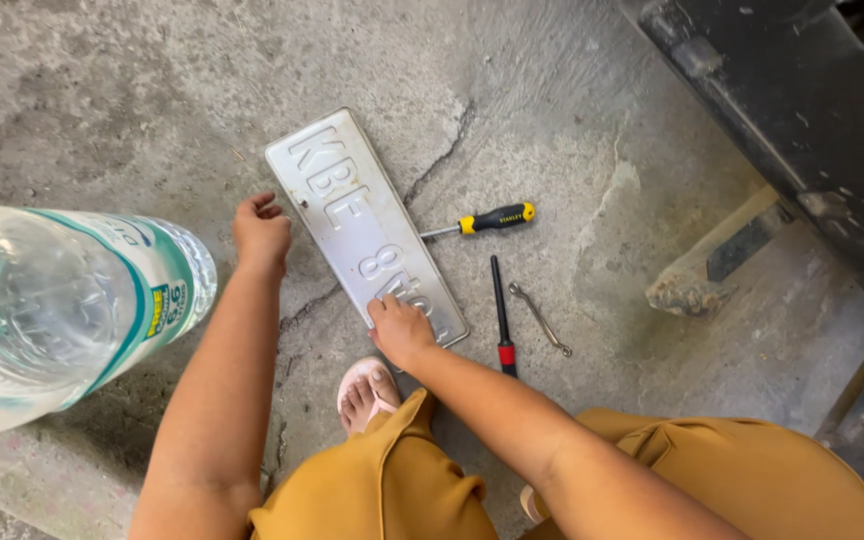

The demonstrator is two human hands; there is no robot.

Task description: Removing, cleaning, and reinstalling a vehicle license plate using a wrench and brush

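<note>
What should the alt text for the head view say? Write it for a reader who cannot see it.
A crouching person presses the right hand on the near end of a grey metal plate lying face down on a cracked concrete floor, the left hand at its edge. Beside it lie two screwdrivers and a small wrench; a large water bottle stands at left.

A long silver embossed metal plate (364, 225) lies flat and slantwise on cracked concrete.

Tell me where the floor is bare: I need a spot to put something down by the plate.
Bare concrete lies above the metal plate, and between the yellow-handled screwdriver and the dark vehicle body. It is crowded near the right hand: black-handled tool and small wrench.
</note>
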